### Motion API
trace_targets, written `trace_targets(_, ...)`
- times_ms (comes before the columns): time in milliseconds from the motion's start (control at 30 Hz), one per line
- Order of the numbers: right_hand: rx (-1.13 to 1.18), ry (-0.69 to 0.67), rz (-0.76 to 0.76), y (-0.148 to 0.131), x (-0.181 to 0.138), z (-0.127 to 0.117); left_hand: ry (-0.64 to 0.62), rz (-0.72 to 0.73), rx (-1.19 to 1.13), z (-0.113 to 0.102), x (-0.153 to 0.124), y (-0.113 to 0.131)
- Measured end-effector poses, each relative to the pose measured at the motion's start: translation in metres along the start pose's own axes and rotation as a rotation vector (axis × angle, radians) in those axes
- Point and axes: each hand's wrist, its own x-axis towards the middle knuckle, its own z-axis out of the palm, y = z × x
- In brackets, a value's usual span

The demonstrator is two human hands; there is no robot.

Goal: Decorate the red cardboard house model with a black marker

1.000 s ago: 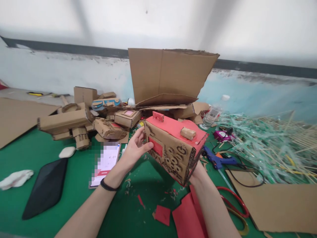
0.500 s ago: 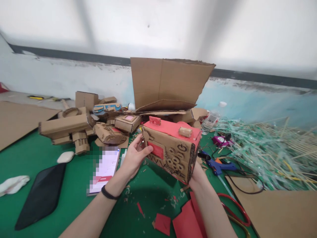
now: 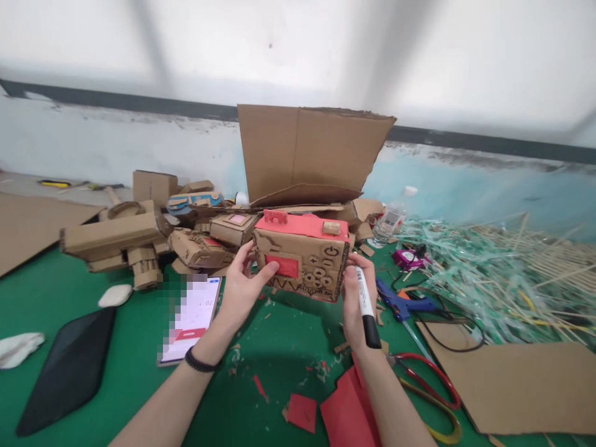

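Fingers [image 3: 270, 271]: cardboard box [image 3: 305, 248], marker [image 3: 365, 295] | marker print: illegible | phone [image 3: 199, 318]: ":02"

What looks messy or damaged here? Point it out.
Red paper scraps and pale shreds litter the green surface untidily below the cardboard camera. Behind it, the upright cardboard sheet has a partly ragged top edge, as if torn.

The person's left hand [image 3: 242, 288] grips a boxy brown cardboard model with a red top [image 3: 302, 257] at its left end; the right hand [image 3: 351, 313] supports the right end while holding a black-capped white marker [image 3: 365, 297]. Red paper sheets [image 3: 347, 406] lie near, a lit phone [image 3: 198, 310] left, a blue glue gun [image 3: 403, 303] right.
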Motion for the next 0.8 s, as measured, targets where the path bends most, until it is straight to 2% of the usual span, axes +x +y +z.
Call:
trace_targets(233, -0.001, -0.066, 0.015, -0.004, -0.007, 0.007, 0.032, 0.052, 0.111, 0.001, -0.005, -0.001)
trace_targets(433, -0.031, -0.061, 0.006, -0.01, -0.004, 0.01, -0.026, 0.086, 0.153, 0.003, -0.009, -0.007)
trace_targets(800, -0.087, -0.017, 0.09, 0.002, -0.005, 0.006, 0.0, 0.199, 0.212, 0.002, -0.008, -0.01)
